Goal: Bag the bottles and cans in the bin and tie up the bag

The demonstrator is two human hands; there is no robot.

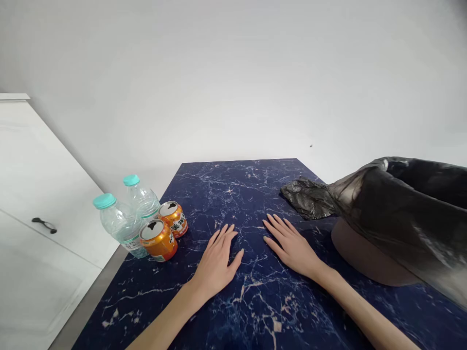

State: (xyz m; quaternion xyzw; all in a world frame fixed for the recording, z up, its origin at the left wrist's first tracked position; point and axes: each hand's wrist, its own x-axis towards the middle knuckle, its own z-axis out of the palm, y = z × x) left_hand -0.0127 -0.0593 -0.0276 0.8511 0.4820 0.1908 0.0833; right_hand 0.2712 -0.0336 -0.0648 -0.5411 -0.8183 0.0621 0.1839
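Observation:
My left hand (218, 258) lies flat, palm down, on the dark blue marbled tabletop (237, 189), holding nothing. My right hand (291, 244) rests flat beside it, fingers spread, also with nothing in it. Left of my left hand stand two orange drink cans (159, 239) (174, 218) with opened tops. Behind them are two clear plastic bottles with teal caps (118, 222) (140, 197). To the right of my right hand sits a brown bin (365, 253) lined with a black plastic bag (401, 204).
A flap of the black bag (310, 197) drapes onto the table just beyond my right hand. A white cabinet with a dark handle (44, 224) stands at the left. A plain white wall is behind the table.

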